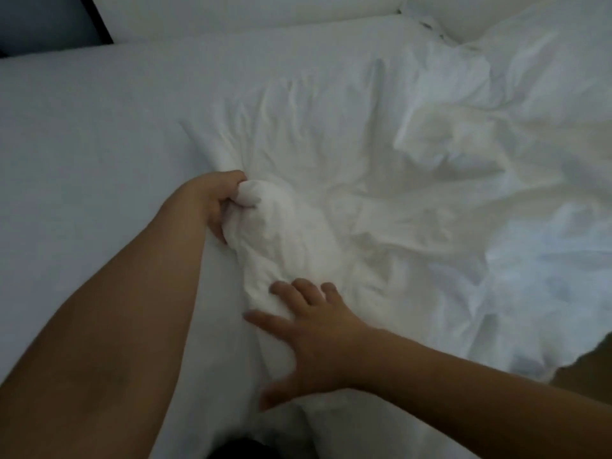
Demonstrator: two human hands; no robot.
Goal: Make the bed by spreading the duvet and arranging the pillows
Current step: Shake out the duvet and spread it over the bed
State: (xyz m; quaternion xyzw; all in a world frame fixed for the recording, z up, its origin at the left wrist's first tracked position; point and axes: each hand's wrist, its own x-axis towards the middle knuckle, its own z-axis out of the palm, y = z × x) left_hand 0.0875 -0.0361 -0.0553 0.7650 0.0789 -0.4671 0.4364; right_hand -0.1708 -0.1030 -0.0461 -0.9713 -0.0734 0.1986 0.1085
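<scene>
left hand: the left hand (pixel 221 202) is closed in a fist around a bunched fold of the duvet, fingers curled into the cloth, forearm reaching in from the lower left.
right hand: the right hand (pixel 311 339) lies spread and flat, palm down, on the same ridge of fabric nearer the camera; fingers apart, gripping nothing.
duvet: the white duvet (pixel 414 200) is rumpled over the middle and right of the bed, heaped highest at the right, with one raised ridge running between the two hands; its lower right edge hangs past the mattress.
sheet: the smooth white sheet (pixel 82 144) covers the left part of the bed, bare of the duvet.
pillows: a white pillow (pixel 231 14) lies along the head of the bed at the top, just beyond the duvet's far edge.
floor: a strip of dark floor (pixel 592 362) shows at the lower right, beside the hanging edge.
</scene>
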